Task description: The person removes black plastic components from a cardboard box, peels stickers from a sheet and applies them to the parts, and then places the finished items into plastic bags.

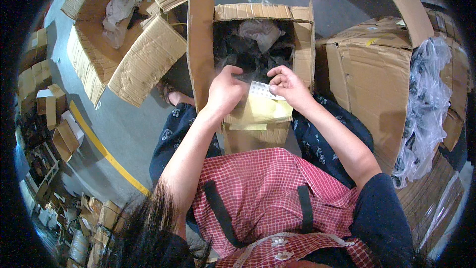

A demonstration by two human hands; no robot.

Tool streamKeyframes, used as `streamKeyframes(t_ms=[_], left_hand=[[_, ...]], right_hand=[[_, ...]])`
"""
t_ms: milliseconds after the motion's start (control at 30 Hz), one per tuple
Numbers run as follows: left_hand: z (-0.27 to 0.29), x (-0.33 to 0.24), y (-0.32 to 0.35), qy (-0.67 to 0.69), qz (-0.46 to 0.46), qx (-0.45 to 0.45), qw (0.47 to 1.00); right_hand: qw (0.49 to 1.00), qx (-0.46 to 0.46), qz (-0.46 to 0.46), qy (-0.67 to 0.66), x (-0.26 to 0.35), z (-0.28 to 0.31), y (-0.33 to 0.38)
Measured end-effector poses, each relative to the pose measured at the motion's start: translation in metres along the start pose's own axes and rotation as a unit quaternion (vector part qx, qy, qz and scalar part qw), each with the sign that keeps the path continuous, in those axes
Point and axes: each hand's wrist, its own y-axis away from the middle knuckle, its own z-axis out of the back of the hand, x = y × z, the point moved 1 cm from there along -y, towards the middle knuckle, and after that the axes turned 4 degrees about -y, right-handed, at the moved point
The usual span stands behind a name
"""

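Checked red apron fills the near view, over dark patterned trousers, and just beyond it both forearms reach to an open cardboard box standing between the knees. The left hand is half curled, its grip closed on the left edge of a clear plastic bag with a dotted white face; the right hand pinches the bag's upper right corner between thumb and fingers. Yellow sheets lie under the bag against the box's near wall. The bag looks thin, limp and slippery, so the corners and edges, where the hands already are, seem the surest places to hold it. Inside the box, dark items in crumpled film are too shadowed to tell apart. Farther off, a bigger box spilling clear plastic stands to the right, a flattened open carton to the left on the grey floor with its yellow line.
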Motion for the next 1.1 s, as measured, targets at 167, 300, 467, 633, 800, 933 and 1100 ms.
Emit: streamKeyframes(t_ms=[167,300,467,633,800,933,1100], left_hand=[[0.016,-0.004,-0.003,-0.147,-0.062,-0.072,0.985],[0.032,-0.002,-0.011,-0.16,-0.05,-0.112,0.979],[0.048,-0.009,-0.008,-0.062,-0.07,-0.153,0.984],[0.059,-0.015,-0.006,0.008,-0.065,-0.205,0.976],[0.06,-0.01,-0.007,0.037,-0.047,-0.2,0.978],[0.058,-0.025,-0.007,-0.021,-0.05,-0.196,0.979],[0.056,-0.015,-0.008,0.01,-0.055,-0.164,0.985]], right_hand=[[0.984,-0.022,-0.111,0.135,-0.061,-0.002,-0.004],[0.969,0.151,-0.196,-0.003,-0.083,-0.004,-0.001],[0.951,0.205,-0.201,-0.112,-0.048,-0.036,0.0],[0.985,-0.014,-0.116,0.127,-0.106,-0.032,-0.05],[0.958,-0.046,-0.064,0.276,-0.128,-0.039,-0.084],[0.96,-0.151,0.073,0.225,-0.171,0.025,-0.124],[0.927,-0.251,0.009,0.279,-0.107,0.104,-0.128]])
